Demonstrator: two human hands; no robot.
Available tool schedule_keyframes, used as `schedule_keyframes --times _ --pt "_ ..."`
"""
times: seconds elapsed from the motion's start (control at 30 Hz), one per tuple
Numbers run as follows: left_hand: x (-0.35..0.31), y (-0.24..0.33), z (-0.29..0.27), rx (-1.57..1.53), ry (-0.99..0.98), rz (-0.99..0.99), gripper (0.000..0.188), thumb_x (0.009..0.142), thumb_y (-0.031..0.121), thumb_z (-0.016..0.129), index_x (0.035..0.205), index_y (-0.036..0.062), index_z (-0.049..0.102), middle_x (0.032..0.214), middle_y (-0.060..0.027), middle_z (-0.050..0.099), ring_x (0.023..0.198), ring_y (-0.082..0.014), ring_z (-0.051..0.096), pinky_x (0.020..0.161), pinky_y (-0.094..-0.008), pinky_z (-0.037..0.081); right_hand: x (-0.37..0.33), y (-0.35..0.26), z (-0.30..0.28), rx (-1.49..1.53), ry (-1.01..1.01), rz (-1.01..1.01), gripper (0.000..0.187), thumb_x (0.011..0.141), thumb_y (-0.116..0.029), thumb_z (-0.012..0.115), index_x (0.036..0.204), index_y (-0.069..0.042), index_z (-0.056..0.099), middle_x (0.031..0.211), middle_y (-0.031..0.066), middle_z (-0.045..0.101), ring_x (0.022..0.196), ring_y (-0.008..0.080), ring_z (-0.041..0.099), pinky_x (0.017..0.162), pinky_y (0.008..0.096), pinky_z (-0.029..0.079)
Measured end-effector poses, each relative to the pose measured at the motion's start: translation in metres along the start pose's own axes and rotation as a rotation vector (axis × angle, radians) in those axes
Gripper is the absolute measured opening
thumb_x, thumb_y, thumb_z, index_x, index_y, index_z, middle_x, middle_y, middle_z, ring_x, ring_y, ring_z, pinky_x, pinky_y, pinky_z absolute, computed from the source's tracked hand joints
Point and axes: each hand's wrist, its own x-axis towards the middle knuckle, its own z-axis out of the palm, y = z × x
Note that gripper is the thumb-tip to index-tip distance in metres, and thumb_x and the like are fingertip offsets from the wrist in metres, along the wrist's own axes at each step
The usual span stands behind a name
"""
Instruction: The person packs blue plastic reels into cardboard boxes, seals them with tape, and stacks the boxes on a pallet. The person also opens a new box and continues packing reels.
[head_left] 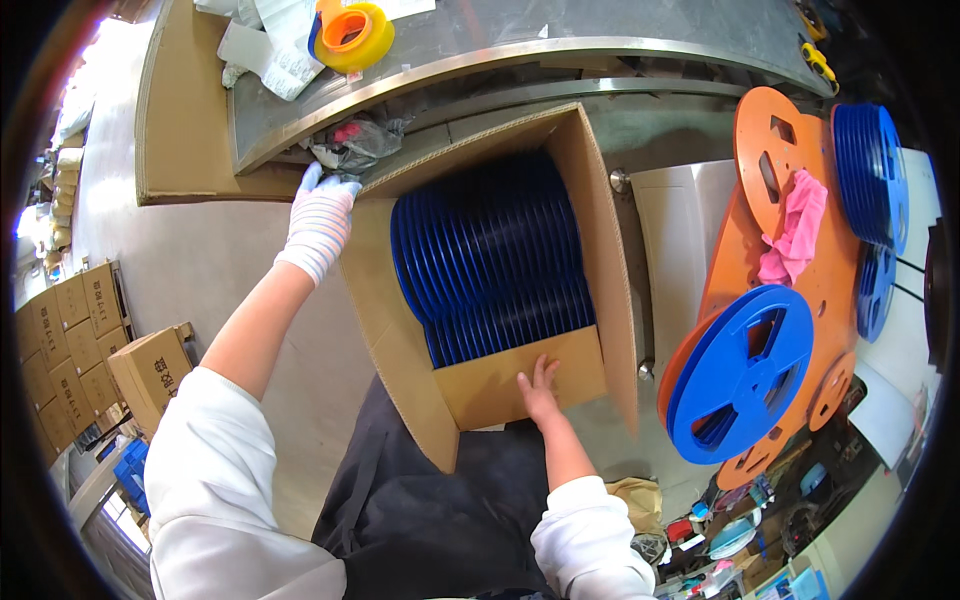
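Note:
A cardboard box [405,395] stands with its flaps up in front of me. Inside it, several blue reels [490,260] are packed on edge in two rows. My left hand [322,222], in a striped white glove, is at the box's far left corner, fingers apart; whether it touches the flap is unclear. My bare right hand [541,385] rests on the near flap [485,393] with its fingers spread.
Beyond the box runs a metal workbench [620,35] holding a yellow tape roll [358,38]. At right, an orange stand [775,250] carries a blue reel [740,375] and a pink cloth [798,230]. Stacked cartons [70,340] stand far left.

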Motion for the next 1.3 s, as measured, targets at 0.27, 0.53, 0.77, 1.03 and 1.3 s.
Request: schedule_keyframes --times 0.27,0.53,0.77,1.03,1.3 --pt "-0.036 0.040 -0.010 0.256 -0.668 0.480 0.064 0.090 0.014 0.051 0.152 0.0155 0.035 0.156 -0.0040 0.040 0.146 -0.0176 0.033 0.121 -0.0579 0.011 -0.004 -0.013 0.003 -0.076 -0.006 0.095 0.091 0.097 -0.051 0.052 0.159 -0.021 -0.007 0.163 0.0164 -0.021 0.152 0.0379 0.001 0.118 0.0587 0.014" --pt "0.010 0.104 0.049 0.043 -0.952 0.301 0.055 0.093 0.026 0.049 0.147 0.0154 0.043 0.147 -0.0097 0.048 0.138 -0.0256 0.043 0.120 -0.0497 0.021 -0.002 -0.018 -0.003 -0.140 0.017 0.109 0.094 0.095 -0.048 0.056 0.158 -0.021 -0.008 0.163 0.0178 -0.018 0.152 0.0370 0.002 0.115 0.0619 0.019" --pt "-0.005 -0.001 -0.025 -0.237 0.285 0.116 0.041 0.081 0.004 0.057 0.122 0.0049 0.059 0.121 -0.0196 0.060 0.112 -0.0390 0.055 0.097 -0.0461 0.043 -0.001 -0.014 -0.002 -0.134 0.023 0.104 0.100 0.093 -0.043 0.062 0.158 -0.021 -0.012 0.161 0.0180 -0.024 0.152 0.0386 0.000 0.115 0.0617 0.020" --pt "0.047 0.063 0.061 -0.506 0.314 0.016 0.056 0.083 0.022 0.062 0.135 0.0079 0.048 0.137 -0.0197 0.051 0.129 -0.0404 0.044 0.114 -0.0523 0.027 -0.029 -0.106 -0.086 -0.306 0.363 -0.623 0.047 0.092 -0.018 0.064 0.136 -0.004 0.056 0.152 0.0182 0.041 0.136 0.0408 0.044 0.112 0.0499 0.035" --pt "0.111 0.123 0.115 -0.605 0.119 -0.187 0.052 0.094 0.034 0.053 0.141 0.0120 0.049 0.142 -0.0154 0.052 0.132 -0.0315 0.046 0.115 -0.0510 0.025 -0.029 -0.191 -0.138 0.074 0.456 -0.561 0.063 0.101 -0.036 0.041 0.155 -0.009 0.024 0.159 0.0176 0.023 0.150 0.0313 0.017 0.120 0.0451 0.014"
